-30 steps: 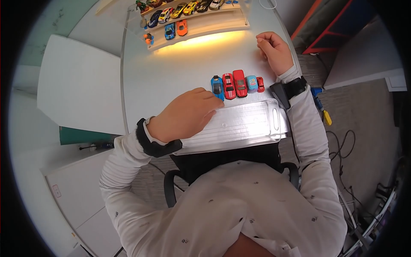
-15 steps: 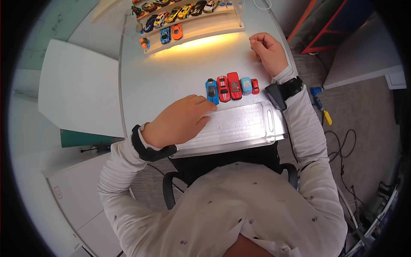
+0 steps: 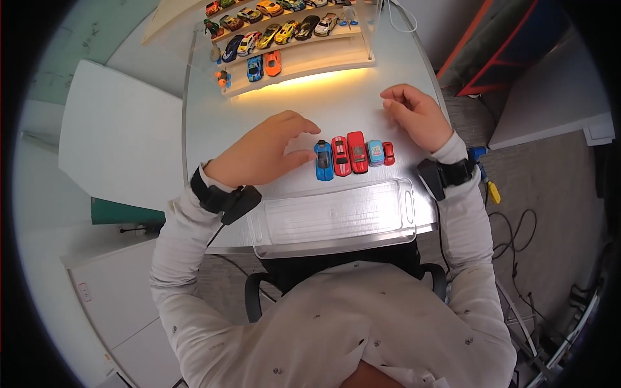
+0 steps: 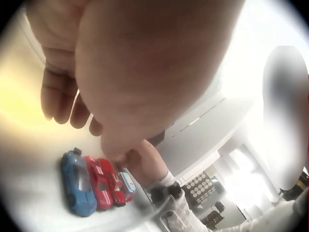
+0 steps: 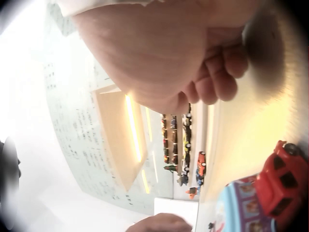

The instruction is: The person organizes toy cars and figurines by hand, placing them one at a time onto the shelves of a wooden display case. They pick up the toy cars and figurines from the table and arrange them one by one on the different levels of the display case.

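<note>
In the head view several toy cars stand side by side: a blue car [image 3: 324, 161], a striped red car [image 3: 341, 156], a larger red car [image 3: 357, 153], a light blue one [image 3: 376, 152] and a small red one [image 3: 389, 153]. My left hand [image 3: 262, 150] hovers left of the blue car, thumb and fingers apart, holding nothing. Beyond the row's right end, my right hand [image 3: 420, 119] is empty with loosely bent fingers. The left wrist view shows the blue car [image 4: 78, 186] below the left hand [image 4: 140, 63]. A clear tray [image 3: 333, 247] lies nearer the body.
A lit display shelf [image 3: 304, 72] with rows of toy cars stands at the back of the table [image 3: 200, 226]. A white panel [image 3: 119, 139] is at the left. Cables lie on the floor at the right.
My left hand has lifted off the blue car's near end and moved up and left, its thumb and fingers spreading. The right hand is lower in the view. The cars keep their order.
</note>
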The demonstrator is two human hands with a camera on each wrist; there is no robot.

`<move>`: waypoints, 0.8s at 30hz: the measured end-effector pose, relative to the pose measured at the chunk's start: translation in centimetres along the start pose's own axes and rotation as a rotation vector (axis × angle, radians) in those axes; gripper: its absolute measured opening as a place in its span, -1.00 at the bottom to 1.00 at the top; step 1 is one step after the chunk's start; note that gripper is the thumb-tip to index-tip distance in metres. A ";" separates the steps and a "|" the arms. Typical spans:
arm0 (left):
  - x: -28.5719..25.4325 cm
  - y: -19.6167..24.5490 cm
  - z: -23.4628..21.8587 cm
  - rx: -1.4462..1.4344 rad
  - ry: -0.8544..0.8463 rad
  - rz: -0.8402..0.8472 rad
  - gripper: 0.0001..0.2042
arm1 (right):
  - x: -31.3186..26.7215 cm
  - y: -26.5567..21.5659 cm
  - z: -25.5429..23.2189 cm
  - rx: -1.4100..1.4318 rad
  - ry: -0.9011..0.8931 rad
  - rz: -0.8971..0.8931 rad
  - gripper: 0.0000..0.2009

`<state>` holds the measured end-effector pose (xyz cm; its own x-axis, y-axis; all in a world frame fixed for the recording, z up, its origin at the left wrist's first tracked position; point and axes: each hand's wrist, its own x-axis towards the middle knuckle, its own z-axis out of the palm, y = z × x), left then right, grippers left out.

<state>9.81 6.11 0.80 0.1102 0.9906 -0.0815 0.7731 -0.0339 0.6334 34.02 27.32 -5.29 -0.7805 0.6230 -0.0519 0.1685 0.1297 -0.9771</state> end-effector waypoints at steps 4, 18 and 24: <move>2.3 -0.1 -0.2 -0.067 -0.121 -0.026 -0.50 | -2.3 -1.3 -0.7 -0.181 -0.214 -0.009 -0.74; 5.3 0.8 1.0 -0.040 -0.343 0.004 -0.46 | -3.0 -2.6 -0.7 -0.306 -0.436 -0.006 -0.73; 5.3 1.1 1.1 -0.062 -0.355 -0.009 -0.48 | -3.1 -2.3 -0.8 -0.394 -0.437 -0.126 -0.77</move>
<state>11.94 11.14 0.21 0.3223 0.8823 -0.3429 0.7367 -0.0063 0.6762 36.54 25.74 -2.70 -0.9702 0.2200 -0.1020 0.2035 0.5100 -0.8358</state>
